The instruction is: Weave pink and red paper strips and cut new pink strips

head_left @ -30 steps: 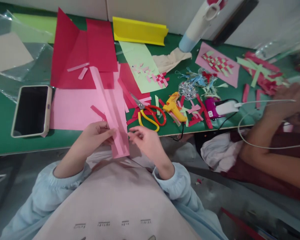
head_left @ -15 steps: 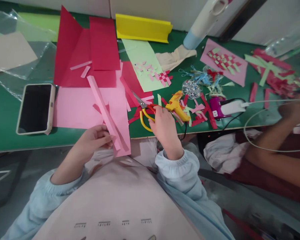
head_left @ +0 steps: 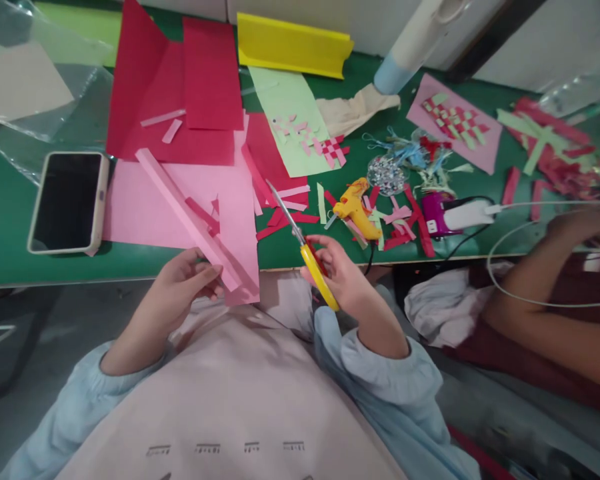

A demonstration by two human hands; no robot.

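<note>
My left hand [head_left: 190, 280] is closed on the lower part of a folded pink paper strip [head_left: 180, 207], pinched between thumb and fingers. The strip slants up to the left, above a pink sheet [head_left: 130, 200] that reaches past the table's front edge. In my right hand [head_left: 343, 273] is a pair of scissors [head_left: 300, 243] with yellow and red handles. Their blades look closed and point up and to the left. Red paper strips [head_left: 280, 220] lie just beyond the blades, and a yellow glue gun [head_left: 357, 207] rests to their right.
A phone [head_left: 67, 203] lies at the left. Red sheets [head_left: 213, 80], a yellow folded sheet [head_left: 293, 47] and a light green sheet [head_left: 290, 100] line the back. A dish of beads [head_left: 387, 175] and a purple device [head_left: 437, 215] sit rightward. Another person's arm [head_left: 545, 273] is at right.
My right hand has picked the scissors up from the table and drawn them back toward me, turning them. The strip in my left hand has tilted further left.
</note>
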